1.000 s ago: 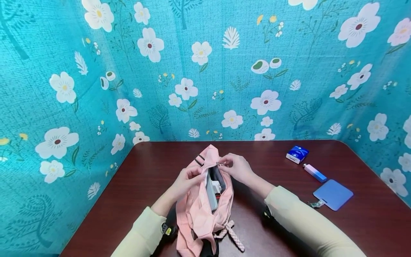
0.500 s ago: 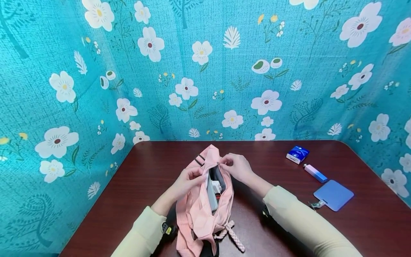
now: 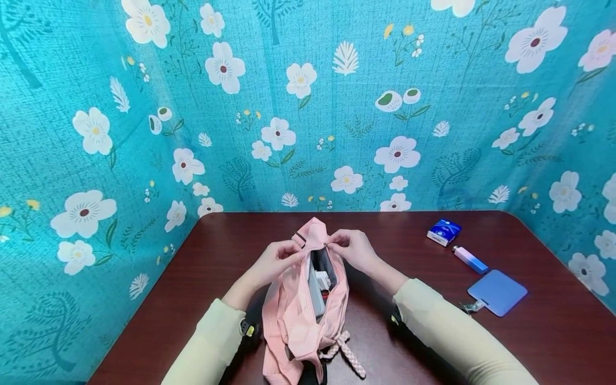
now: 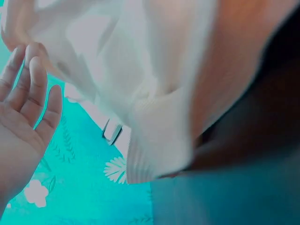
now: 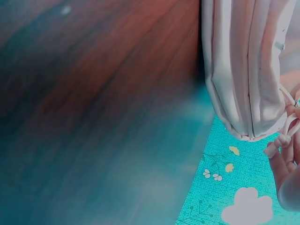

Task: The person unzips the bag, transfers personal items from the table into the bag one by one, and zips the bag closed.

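Observation:
A pink fabric bag (image 3: 303, 331) stands on the table with its zipped top open. Inside it show a pale flat case (image 3: 316, 294), a white plug-like block (image 3: 323, 280) and a small bit of red. My left hand (image 3: 274, 263) pinches the left edge of the opening near its far end; in the left wrist view its fingers (image 4: 35, 89) meet the bag's cloth, the thumb hidden. With thumb and fingertips my right hand (image 3: 355, 250) holds the zipper pull (image 3: 326, 245) at the far end. A looped cord (image 5: 289, 123) shows by that hand in the right wrist view.
On the right of the dark wooden table (image 3: 216, 289) lie a blue packet (image 3: 444, 232), a pink-to-blue stick-like item (image 3: 470, 260) and a blue card holder (image 3: 498, 292) with a clip. A braided cord (image 3: 353, 360) trails from the bag. Floral curtain (image 3: 308, 133) surrounds the table.
My left hand has slid slightly up along the bag's edge, closer to the zipper's far end. The right hand stays at the zipper pull, and the opening looks about the same.

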The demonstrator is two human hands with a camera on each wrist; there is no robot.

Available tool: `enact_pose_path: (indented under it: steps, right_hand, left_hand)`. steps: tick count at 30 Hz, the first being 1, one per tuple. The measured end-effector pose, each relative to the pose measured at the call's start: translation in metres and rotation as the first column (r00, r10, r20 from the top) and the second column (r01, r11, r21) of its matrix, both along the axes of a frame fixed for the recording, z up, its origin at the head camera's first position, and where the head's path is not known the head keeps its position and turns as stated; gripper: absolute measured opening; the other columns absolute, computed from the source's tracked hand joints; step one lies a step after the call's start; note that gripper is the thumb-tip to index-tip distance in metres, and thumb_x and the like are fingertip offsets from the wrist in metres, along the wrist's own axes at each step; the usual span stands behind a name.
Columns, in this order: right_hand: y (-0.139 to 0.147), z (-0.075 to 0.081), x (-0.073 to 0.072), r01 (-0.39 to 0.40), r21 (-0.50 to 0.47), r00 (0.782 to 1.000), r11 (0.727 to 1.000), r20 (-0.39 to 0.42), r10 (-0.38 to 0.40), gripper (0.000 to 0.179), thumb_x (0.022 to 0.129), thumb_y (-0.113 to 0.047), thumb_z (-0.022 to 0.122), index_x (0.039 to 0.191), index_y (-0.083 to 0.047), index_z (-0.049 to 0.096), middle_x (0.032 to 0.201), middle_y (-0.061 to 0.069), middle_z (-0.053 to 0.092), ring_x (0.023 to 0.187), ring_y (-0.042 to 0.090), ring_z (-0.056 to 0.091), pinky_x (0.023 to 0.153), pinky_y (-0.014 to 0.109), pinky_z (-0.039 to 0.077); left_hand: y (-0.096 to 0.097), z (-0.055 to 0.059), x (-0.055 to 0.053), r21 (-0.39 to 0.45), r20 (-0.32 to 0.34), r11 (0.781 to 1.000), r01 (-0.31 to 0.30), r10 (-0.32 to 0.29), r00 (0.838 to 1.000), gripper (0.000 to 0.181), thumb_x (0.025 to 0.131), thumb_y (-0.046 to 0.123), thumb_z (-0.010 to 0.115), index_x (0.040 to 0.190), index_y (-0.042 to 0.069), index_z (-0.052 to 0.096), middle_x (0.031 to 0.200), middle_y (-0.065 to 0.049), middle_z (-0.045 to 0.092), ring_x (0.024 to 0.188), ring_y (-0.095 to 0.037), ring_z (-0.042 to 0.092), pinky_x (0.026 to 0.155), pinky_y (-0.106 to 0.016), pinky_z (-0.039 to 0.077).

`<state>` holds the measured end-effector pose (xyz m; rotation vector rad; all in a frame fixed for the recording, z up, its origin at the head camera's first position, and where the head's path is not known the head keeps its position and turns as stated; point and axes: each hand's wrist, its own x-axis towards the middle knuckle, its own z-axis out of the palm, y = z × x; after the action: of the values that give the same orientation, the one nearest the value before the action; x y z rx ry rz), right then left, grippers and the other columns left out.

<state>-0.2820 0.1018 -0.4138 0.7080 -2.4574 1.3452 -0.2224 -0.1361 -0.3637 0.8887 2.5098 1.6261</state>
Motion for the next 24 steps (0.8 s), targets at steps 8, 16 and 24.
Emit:
enact_pose_path:
  steps: [8,16,24]
  right_hand:
    - [0.001,-0.002,-0.001,-0.036,-0.046,0.999,0.998,0.025,0.037,0.008,0.086,-0.003,0.073,0.093,-0.006,0.073,0.084,0.002,0.071,0.075,0.015,0.064,0.070,0.037,0.053]
    - [0.002,-0.001,0.000,-0.063,-0.059,0.997,0.996,0.034,0.065,0.008,0.088,-0.004,0.071,0.095,-0.006,0.072,0.085,0.001,0.070,0.074,0.016,0.061,0.067,0.040,0.051]
    - [0.003,-0.001,0.000,-0.083,-0.048,0.996,0.995,0.031,0.085,0.008,0.088,-0.004,0.070,0.095,-0.006,0.072,0.085,0.002,0.069,0.073,0.016,0.059,0.066,0.038,0.051]
  left_hand:
    - [0.000,0.003,-0.031,0.042,-0.048,0.998,-0.046,0.048,0.998,0.014,0.092,0.001,0.063,0.097,-0.011,0.063,0.081,-0.013,0.065,0.073,-0.037,0.060,0.065,-0.027,0.051]
    - [0.005,-0.021,-0.080,0.067,-0.063,0.995,-0.071,0.075,0.995,0.027,0.091,0.007,0.068,0.116,-0.002,0.064,0.103,-0.016,0.065,0.086,-0.032,0.061,0.071,-0.052,0.054]
    - [0.013,-0.027,-0.097,-0.024,-0.039,1.000,-0.013,0.012,0.999,0.033,0.088,0.009,0.071,0.121,0.007,0.067,0.110,-0.010,0.064,0.093,-0.024,0.060,0.073,-0.047,0.054]
